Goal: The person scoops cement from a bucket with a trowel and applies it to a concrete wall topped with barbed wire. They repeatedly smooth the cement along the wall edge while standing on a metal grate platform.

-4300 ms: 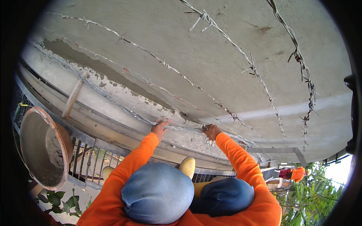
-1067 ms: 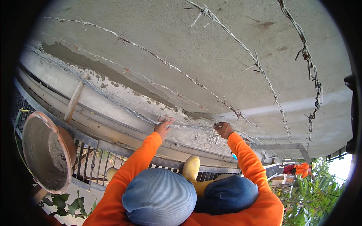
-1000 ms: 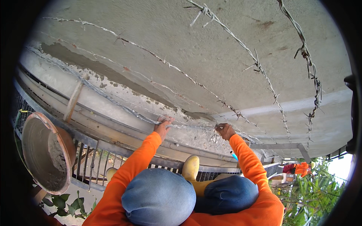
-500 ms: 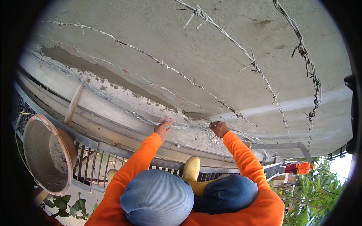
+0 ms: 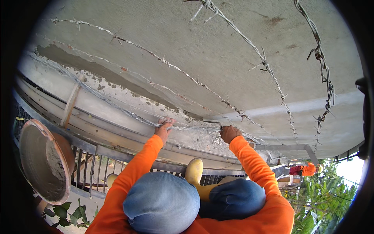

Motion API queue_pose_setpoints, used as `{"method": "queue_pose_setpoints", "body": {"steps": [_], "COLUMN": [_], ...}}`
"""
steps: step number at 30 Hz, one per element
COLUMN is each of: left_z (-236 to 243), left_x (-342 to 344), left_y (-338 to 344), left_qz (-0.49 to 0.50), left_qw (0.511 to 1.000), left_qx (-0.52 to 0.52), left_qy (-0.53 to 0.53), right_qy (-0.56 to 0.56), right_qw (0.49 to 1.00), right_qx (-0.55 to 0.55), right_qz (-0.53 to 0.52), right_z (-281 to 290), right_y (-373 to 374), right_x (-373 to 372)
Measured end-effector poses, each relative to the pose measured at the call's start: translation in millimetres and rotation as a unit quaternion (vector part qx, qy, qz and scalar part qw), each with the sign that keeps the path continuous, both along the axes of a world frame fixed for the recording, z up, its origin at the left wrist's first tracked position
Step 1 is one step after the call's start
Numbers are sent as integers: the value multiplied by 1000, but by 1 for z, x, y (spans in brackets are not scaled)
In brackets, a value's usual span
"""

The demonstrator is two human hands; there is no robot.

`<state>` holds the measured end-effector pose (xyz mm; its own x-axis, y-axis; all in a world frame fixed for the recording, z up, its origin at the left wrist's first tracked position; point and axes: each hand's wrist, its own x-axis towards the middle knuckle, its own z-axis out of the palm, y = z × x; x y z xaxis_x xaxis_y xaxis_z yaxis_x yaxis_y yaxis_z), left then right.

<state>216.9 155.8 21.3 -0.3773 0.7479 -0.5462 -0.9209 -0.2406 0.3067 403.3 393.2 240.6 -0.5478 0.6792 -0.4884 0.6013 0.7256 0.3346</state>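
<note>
My left hand [image 5: 164,130] reaches to the loose strands of wire [image 5: 134,116] along the foot of the wall. Its fingers are stretched out beside the strands; whether they press on the wire or the ledge, I cannot tell. To its right, my right hand [image 5: 230,134] is closed in a fist around what looks like a trowel [image 5: 212,121], its thin dark blade seen nearly edge-on near the wall. The grip hides its handle. Between the hands lies a rough, crumbly strip of mortar [image 5: 202,137]. A darker, damp-looking mortar band [image 5: 113,80] runs along the grey wall [image 5: 218,58].
Barbed wire strands [image 5: 263,62] stretch across in front of the wall. A mortar-smeared bucket [image 5: 44,162] stands at left by the metal railing [image 5: 93,150]. A metal bracket [image 5: 286,148] juts out at right. Another person in orange [image 5: 308,169] is farther off, near green foliage [image 5: 325,195].
The view has shifted slightly. My right hand has turned a little, and the thin blade beside it now shows more plainly. My left hand stays by the wire, its fingers slightly closer together.
</note>
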Motion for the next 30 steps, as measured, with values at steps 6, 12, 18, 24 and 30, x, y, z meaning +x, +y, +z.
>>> {"method": "queue_pose_setpoints", "body": {"steps": [6, 12, 18, 24, 30], "left_z": [2, 0, -3, -3, -2], "left_x": [-2, 0, 0, -2, -6], "left_y": [0, 0, 1, -2, -3], "left_qz": [-7, 2, -5, -10, -39], "left_qw": [1000, 1000, 1000, 1000, 999], "left_qx": [-9, -2, -8, 8, 4], "left_qy": [19, -6, 13, 9, 27], "right_qy": [-74, -12, 9, 77, 156], "right_qw": [993, 1000, 999, 993, 983], "right_qx": [63, 16, -34, -71, -60], "right_qz": [64, 13, -25, -55, -80], "right_z": [-39, -32, -28, -36, -11], "right_y": [-15, -35, -41, -29, -35], "right_x": [-44, -54, -83, -75, -25]}}
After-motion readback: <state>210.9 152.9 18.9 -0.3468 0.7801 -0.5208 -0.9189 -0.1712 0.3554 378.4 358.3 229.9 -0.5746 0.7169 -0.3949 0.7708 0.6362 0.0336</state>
